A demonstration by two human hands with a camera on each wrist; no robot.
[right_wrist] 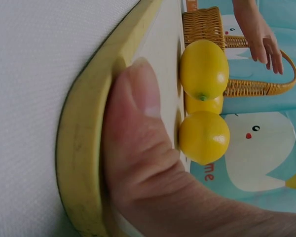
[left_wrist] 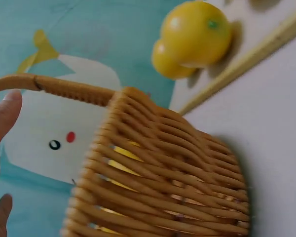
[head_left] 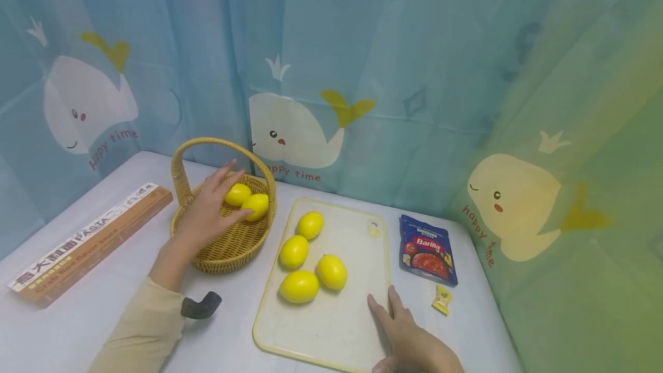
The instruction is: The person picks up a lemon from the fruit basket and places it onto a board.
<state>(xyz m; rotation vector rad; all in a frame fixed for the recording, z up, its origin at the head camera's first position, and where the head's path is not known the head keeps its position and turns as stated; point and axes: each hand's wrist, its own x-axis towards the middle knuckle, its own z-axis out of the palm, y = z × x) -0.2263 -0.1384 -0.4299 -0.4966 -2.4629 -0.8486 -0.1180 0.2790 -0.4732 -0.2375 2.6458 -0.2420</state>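
Above the wicker basket (head_left: 223, 258) my left hand (head_left: 204, 217) hovers with loosely spread fingers and holds nothing. Two yellow lemons (head_left: 256, 207) lie inside the basket, just beside the fingertips; in the left wrist view its wall mostly hides them. On the white cutting board (head_left: 357, 315) with a yellow rim, several lemons (head_left: 299, 286) are grouped toward the left side. My right hand (head_left: 416, 341) rests at the board's lower right edge, fingers extended. In the right wrist view its thumb (right_wrist: 138, 138) lies along the raised rim.
A long pasta box (head_left: 93, 240) lies left of the basket. To the board's right are a blue Barilla sauce pouch (head_left: 427, 251) and a small yellow wrapped packet (head_left: 442, 300). Behind the table hangs a blue curtain (head_left: 414, 148) printed with whales. The basket's tall handle (head_left: 207, 141) arches over it.
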